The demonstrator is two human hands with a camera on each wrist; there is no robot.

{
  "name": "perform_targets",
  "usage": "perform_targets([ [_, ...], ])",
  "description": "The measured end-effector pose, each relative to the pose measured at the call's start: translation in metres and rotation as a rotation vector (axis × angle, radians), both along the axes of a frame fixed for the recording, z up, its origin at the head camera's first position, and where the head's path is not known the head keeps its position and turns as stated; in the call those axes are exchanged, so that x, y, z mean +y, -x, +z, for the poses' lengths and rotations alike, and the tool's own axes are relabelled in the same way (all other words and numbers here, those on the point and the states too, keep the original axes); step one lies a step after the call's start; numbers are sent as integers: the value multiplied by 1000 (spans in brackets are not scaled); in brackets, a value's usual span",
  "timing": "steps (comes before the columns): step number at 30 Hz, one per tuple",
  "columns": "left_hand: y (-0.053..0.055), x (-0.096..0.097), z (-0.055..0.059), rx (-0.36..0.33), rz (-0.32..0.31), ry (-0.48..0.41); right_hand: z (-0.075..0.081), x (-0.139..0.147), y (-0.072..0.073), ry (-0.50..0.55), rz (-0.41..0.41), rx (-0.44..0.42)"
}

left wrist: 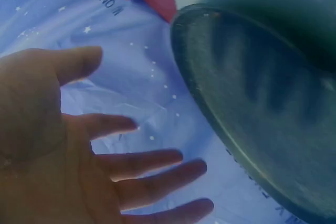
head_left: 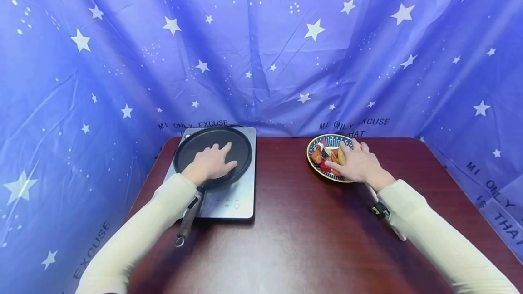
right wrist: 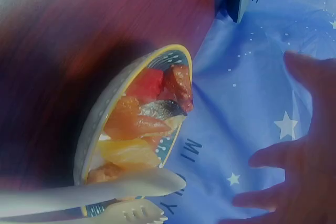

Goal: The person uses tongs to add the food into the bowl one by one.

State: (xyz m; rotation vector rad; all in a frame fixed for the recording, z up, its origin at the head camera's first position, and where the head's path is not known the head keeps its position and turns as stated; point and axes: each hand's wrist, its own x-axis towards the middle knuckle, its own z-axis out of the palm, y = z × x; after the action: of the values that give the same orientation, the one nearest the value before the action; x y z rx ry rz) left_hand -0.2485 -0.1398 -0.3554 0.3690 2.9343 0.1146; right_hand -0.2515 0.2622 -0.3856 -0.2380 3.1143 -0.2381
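Observation:
With its fingers spread, my left hand (head_left: 210,162) hovers over a black round frying pan (head_left: 242,153). In the left wrist view, the hand's palm (left wrist: 31,129) shows bare, apart from the pan's rim. My right hand (head_left: 361,162) hangs with parted fingers above the right part of a patterned plate (head_left: 313,168) with a yellow rim. Pieces of food (right wrist: 139,121), red, orange, yellow and dark, lie in it. White tongs (right wrist: 110,195) reach over the plate's edge, one tip slotted; in the head view my right wrist largely hides them.
The pan sits on a silver induction cooktop (head_left: 243,201), its handle (head_left: 187,223) pointing toward me under my left forearm. Both cooktop and plate stand near the back of a dark red table (head_left: 282,212). A blue star-printed curtain (head_left: 261,58) hangs behind and at both sides.

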Motion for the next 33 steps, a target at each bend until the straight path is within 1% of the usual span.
perform_targets([
  [4,-16,-16,-3,38,-10,35,-1,-1,-1,-16,13,28],
  [8,-35,-28,-8,44,14,31,-2,-2,-2,-19,19,38],
  [13,-58,-36,-20,46,30,-11,-1,0,-3,-35,33,39],
  [15,-66,-39,-26,63,31,-23,-1,0,-4,-36,34,38],
  [17,-73,-42,-32,95,33,-42,-1,0,-4,-31,33,38],
  [20,-79,-46,-42,146,40,-79,-3,2,-4,-22,30,39],
  [22,-82,-51,-48,160,50,-115,-5,4,-4,-14,29,46],
  [27,-89,-60,-58,132,95,-180,-10,8,-6,4,29,68],
  [30,-93,-62,-60,126,118,-213,-11,10,-8,13,31,75],
  [33,-98,-62,-62,133,122,-240,-12,12,-10,19,32,74],
])
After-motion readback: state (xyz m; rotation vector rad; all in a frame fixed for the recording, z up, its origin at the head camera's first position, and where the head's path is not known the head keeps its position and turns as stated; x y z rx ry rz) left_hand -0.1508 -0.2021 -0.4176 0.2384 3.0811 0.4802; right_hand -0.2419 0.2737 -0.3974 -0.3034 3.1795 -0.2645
